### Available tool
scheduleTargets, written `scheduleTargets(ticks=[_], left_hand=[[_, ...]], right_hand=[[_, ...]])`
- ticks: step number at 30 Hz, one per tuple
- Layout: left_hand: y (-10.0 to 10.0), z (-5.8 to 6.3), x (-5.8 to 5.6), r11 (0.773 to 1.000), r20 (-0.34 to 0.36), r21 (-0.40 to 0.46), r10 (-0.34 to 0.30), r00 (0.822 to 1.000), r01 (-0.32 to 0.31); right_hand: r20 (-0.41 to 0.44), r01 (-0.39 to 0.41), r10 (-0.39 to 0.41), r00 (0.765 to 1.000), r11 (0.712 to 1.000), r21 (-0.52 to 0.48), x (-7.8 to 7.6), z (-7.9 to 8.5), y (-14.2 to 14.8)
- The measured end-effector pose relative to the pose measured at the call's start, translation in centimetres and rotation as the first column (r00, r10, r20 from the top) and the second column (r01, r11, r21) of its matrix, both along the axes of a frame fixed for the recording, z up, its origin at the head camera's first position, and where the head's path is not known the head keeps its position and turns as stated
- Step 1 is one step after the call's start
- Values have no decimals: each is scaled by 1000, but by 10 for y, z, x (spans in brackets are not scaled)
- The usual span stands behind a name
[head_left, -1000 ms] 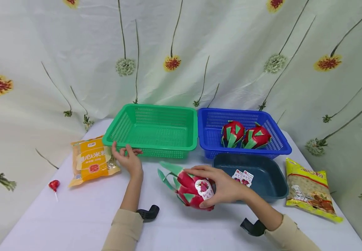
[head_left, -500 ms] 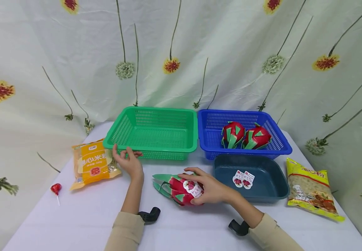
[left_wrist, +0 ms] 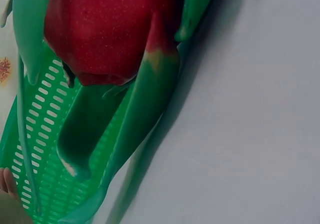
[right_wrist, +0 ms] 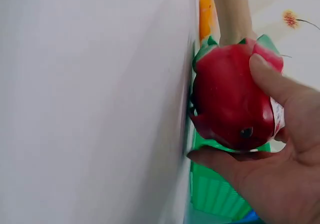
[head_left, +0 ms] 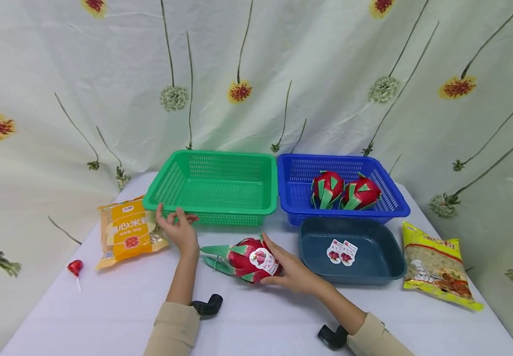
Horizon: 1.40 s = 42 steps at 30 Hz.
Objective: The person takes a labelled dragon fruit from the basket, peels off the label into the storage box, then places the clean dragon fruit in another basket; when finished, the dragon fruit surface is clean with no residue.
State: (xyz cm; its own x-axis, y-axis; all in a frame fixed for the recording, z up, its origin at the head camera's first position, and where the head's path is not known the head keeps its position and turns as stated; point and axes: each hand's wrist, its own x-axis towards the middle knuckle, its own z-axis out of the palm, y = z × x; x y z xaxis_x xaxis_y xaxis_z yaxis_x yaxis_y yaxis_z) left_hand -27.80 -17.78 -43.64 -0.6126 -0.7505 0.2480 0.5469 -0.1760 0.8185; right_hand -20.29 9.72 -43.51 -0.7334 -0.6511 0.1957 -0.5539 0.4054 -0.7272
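My right hand point(head_left: 293, 269) grips a red toy dragon fruit point(head_left: 240, 259) with green leaves, low over the white table. It lies sideways, leaves pointing left, and a white label point(head_left: 264, 261) shows on its upper side. In the right wrist view, the thumb and fingers stand on either side of its round red end point(right_wrist: 225, 99). My left hand point(head_left: 179, 231) is at the front rim of the green basket point(head_left: 225, 217), fingers loosely bent and holding nothing; whether they touch the rim I cannot tell. The leaf tips reach close to the left wrist.
Two more dragon fruits point(head_left: 327, 188) sit in the blue basket point(head_left: 292, 200) at back right. Before it, a dark tray point(head_left: 376, 262) holds two labels point(head_left: 342, 252). A yellow bag point(head_left: 439, 267) lies far right; an orange bag point(head_left: 131, 230) and a red lollipop point(head_left: 75, 268) lie left.
My right hand has carried the dragon fruit leftward, and its leaves have swung down to point straight left towards the left wrist. My left hand has stayed at the green basket's rim.
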Motion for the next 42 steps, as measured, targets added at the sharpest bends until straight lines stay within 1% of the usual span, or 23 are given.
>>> scheduleTargets(ticks=[7,9,11,13,15,16,17,18,19,20,21,22,23,24,25,26,28,29,31,34,37,39,42], left_hand=[[-3,5,3,999,36,-16,-34,999,34],[-5,7,5,999,79,-7,-40,996,40],[-6,10,11,1000,159,-19,4,987,-1],[-6,13,19,995,225,-81,76,971,-59],[-6,18,28,978,224,-193,116,968,-73],[-5,21,33,958,200,-282,113,973,-53],[-4,22,36,926,154,-378,73,985,-9],[-4,24,40,873,116,-486,5,993,52],[-4,26,44,802,90,-583,-99,991,133],[-3,26,47,712,90,-669,-211,973,216],[-3,26,50,606,121,-740,-306,944,291],[-2,26,53,489,176,-797,-375,910,355],[-1,24,56,375,244,-831,-419,875,411],[1,23,58,274,316,-845,-438,841,460],[3,20,59,190,383,-843,-447,809,504],[5,18,59,122,437,-836,-442,783,535],[11,12,60,23,527,-809,-415,742,587],[14,10,60,-7,557,-795,-405,725,606],[19,7,60,-46,593,-776,-393,703,629],[22,6,61,-87,612,-771,-373,697,631],[22,5,63,-90,589,-792,-371,718,603],[23,3,64,-79,562,-813,-367,742,577],[23,-1,67,-55,494,-858,-364,790,511]], right_hand=[[-12,67,-68,998,996,-63,0,-5,-1],[-9,89,-91,996,990,-113,-1,-7,-3],[12,106,-106,994,979,-173,-2,-10,-5],[49,117,-109,993,965,-234,-2,-12,-6],[67,113,-97,993,951,-289,-2,-13,-8],[65,109,-93,994,945,-310,-2,-13,-9],[60,106,-92,994,939,-326,-2,-12,-9],[50,105,-93,994,935,-337,-1,-12,-10],[40,102,-94,995,931,-350,0,-10,-10],[21,97,-96,995,930,-356,2,-6,-10],[11,96,-99,995,929,-358,4,-2,-11],[9,96,-100,995,928,-360,7,2,-11],[11,95,-98,995,928,-360,9,6,-11],[14,92,-93,996,928,-360,11,11,-11],[19,91,-90,996,930,-357,13,15,-11],[22,89,-87,996,932,-352,15,19,-11],[25,86,-83,996,935,-345,16,21,-11],[24,83,-80,997,936,-342,16,21,-11],[16,75,-74,997,938,-338,16,22,-10],[2,60,-63,998,940,-337,15,21,-10],[-3,52,-56,998,943,-328,15,21,-10],[3,42,-43,999,948,-317,16,23,-9],[-29,25,-34,999,960,-280,18,29,-10]])
